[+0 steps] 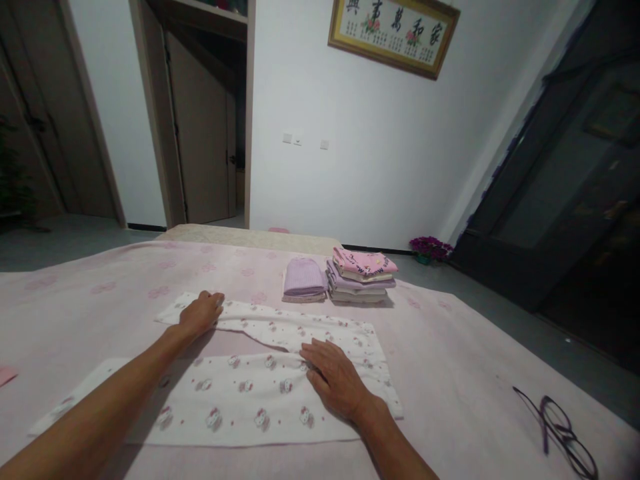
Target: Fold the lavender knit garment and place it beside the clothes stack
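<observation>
White pants (260,380) with a printed cat-face pattern lie spread flat, the waist to the right and the two legs reaching left with a gap between them. My left hand (201,313) rests on the far leg, near its cuff, with slightly bent fingers. Near the crotch, my right hand (336,379) lies palm down on the fabric, its fingers stretched out. My left forearm crosses over the near leg and hides part of it.
A pink flowered cloth (450,373) covers the surface. Beyond the pants stand a purple folded garment (304,278) and a taller stack of folded clothes (361,283). Dark-framed glasses (560,427) lie at the right. A pink item (7,375) shows at the left edge.
</observation>
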Available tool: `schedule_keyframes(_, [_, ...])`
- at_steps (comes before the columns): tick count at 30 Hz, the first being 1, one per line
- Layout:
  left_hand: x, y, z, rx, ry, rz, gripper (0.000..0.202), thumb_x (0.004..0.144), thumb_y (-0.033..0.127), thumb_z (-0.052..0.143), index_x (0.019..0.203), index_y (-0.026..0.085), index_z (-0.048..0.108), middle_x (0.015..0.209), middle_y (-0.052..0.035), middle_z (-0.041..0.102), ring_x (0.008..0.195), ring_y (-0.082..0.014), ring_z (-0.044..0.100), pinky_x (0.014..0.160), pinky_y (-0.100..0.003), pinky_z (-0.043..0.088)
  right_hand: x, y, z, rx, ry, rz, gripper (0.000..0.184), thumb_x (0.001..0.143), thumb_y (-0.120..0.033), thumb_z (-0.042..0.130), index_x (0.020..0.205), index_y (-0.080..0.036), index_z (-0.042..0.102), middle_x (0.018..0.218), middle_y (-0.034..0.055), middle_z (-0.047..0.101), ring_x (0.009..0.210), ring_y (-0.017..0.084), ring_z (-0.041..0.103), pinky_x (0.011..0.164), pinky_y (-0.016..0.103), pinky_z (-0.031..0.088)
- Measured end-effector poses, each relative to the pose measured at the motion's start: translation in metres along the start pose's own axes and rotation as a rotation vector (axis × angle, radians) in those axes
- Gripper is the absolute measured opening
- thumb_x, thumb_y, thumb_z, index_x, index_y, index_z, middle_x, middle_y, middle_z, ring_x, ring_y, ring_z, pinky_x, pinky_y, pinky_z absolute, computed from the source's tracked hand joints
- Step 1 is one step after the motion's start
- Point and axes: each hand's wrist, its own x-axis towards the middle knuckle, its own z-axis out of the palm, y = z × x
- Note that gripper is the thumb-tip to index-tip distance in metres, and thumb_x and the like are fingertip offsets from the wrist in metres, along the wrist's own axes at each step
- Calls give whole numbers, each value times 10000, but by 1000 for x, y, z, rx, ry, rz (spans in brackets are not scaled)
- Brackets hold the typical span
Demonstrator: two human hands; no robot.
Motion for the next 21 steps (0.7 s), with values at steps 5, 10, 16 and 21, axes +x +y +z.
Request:
schedule_keyframes(5, [10, -5, 0, 40, -23, 20, 312, 949, 348, 425, 1121, 213, 648, 1112, -110, 637, 895, -228, 658, 701, -298, 468, 0, 2, -4, 27, 0, -2, 417, 938, -228, 521, 1340, -271, 625, 1417, 51, 616, 1390, 222, 486, 1197, 503, 332])
schedule_keyframes(10, [11, -3, -2, 86, 46, 38, 329, 978, 324, 339, 1070, 179, 620, 1098, -155, 637, 947, -289, 660, 751, -368, 482, -1, 2, -3, 34, 28, -30, 432, 914, -192, 514, 1324, -261, 630, 1394, 48, 635, 1378, 216, 499, 1198, 504, 329])
schedule_keyframes(16, [16, 1, 4, 61, 93, 6, 435, 986, 300, 292, 1308, 139, 537, 1238, -189, 628, 1085, -300, 649, 874, -391, 496, -4, 4, -1, 32, 12, -18, 500, 912, -210, 527, 1406, -276, 562, 1434, 41, 601, 1387, 206, 485, 1215, 486, 310])
schedule_keyframes(21, [8, 3, 16, 42, 52, 101, 544, 984, 429, 350, 1435, 162, 496, 1432, -187, 556, 1311, -319, 527, 1068, -445, 398, -3, 5, 3, -25, 31, 72, 480, 969, -302, 520, 1445, -246, 528, 1459, 77, 575, 1376, 230, 499, 1215, 497, 310])
